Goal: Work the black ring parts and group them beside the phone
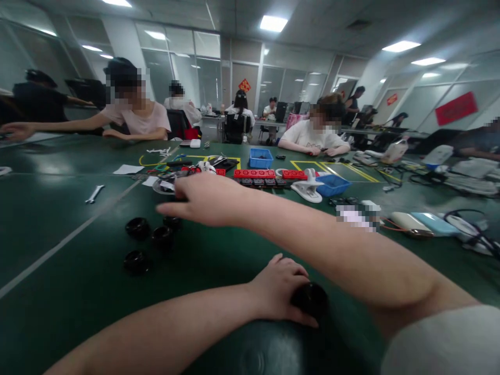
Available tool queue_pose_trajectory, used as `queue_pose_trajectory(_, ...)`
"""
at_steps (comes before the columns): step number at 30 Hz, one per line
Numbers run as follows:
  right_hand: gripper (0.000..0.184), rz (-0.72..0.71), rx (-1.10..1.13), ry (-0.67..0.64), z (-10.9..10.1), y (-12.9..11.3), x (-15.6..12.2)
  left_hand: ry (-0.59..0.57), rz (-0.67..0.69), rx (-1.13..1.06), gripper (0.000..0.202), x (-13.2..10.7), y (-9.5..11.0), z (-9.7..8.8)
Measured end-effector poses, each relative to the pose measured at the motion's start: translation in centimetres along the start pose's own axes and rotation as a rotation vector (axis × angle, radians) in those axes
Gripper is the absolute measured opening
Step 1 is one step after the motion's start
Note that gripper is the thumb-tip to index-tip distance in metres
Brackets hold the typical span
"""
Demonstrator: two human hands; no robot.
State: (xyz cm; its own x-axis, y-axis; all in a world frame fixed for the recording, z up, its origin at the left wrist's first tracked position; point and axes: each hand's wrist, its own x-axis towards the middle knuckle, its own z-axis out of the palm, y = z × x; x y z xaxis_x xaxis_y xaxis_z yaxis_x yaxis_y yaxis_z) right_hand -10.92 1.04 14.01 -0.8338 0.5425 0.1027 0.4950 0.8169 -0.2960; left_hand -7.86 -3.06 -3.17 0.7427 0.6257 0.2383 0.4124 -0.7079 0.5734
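My left hand (pixel 279 289) is at the front of the green table (pixel 219 255), its fingers and thumb wrapped round a glossy black cup (pixel 311 299). My right arm crosses above it from the right. At the far end of that arm, my right hand (pixel 207 199) hovers with thumb stretched out and fingers apart, its fingertips partly hidden. Just below and left of it sit several small shiny black cups, among them a front cup (pixel 136 262), a left cup (pixel 137 228), a middle cup (pixel 162 237) and one close under the thumb (pixel 172 223).
A wrench (pixel 95 194) lies at left. Beyond my right arm are red power strips (pixel 254 174), blue bins (pixel 261 158), a white clip stand (pixel 308 187) and tangled cables. Power banks (pixel 412 224) lie at right. Two people sit across the table.
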Motion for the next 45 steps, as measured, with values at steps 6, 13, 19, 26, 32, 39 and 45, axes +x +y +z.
queue_pose_trajectory(6,0.042,0.464,-0.285,-0.379,1.8,5.6,-16.2,0.047,-0.141,0.09,0.054,0.5,-0.1,0.1)
queue_pose_trajectory(13,0.032,0.36,-0.156,-0.072,7.3,9.9,-18.0,0.076,-0.314,0.123,0.049,1.2,-0.7,-0.5)
queue_pose_trajectory(19,0.029,-0.076,0.124,0.131,7.9,12.2,-19.5,0.014,-0.309,0.071,0.05,1.6,-1.3,-1.4)
queue_pose_trajectory(26,0.023,-0.28,0.274,0.305,10.1,12.8,-19.2,-0.07,-0.262,0.09,0.07,1.5,-1.7,-1.3)
queue_pose_trajectory(32,0.028,-0.323,0.295,0.377,9.9,12.8,-19.4,-0.144,-0.227,0.08,0.081,1.4,-1.9,-1.5)
queue_pose_trajectory(39,0.036,-0.025,0.11,0.476,10.4,12.7,-19.8,-0.001,-0.299,0.153,0.053,1.5,-1.5,-0.9)
queue_pose_trajectory(45,0.022,-0.028,0.077,0.402,10.3,12.9,-19.5,0.078,-0.361,0.169,0.038,1.6,-0.8,-0.8)
